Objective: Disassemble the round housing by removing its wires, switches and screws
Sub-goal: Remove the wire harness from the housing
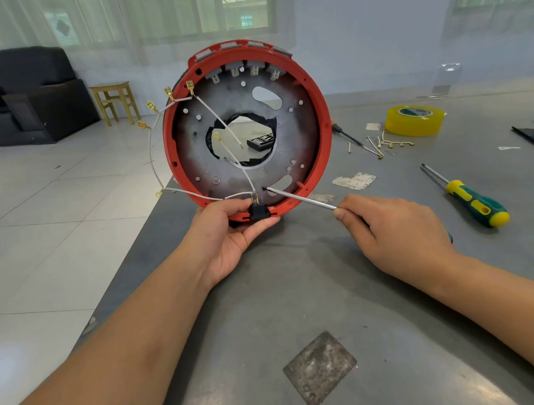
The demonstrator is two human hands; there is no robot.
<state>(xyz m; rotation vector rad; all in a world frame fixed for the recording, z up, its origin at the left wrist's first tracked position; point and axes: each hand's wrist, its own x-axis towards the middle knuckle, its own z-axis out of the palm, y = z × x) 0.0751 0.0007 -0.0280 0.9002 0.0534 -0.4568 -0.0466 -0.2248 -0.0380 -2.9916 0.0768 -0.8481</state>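
Switch removal is occupying you: your left hand [229, 234] is gripping the red housing [319, 152] upright near the bench's [299, 296] left edge, thumb by the black switch [259, 210], while your right hand [400, 226] is pinching the screwdriver [301, 198], likely needing to lever next.

Bare worktop [299, 296] below both grips. Upright round housing [246, 129] blocks ahead; loose white wires [156, 166] hang left of left grip [229, 234]; spare screwdriver [472, 199] right of right grip [397, 226].
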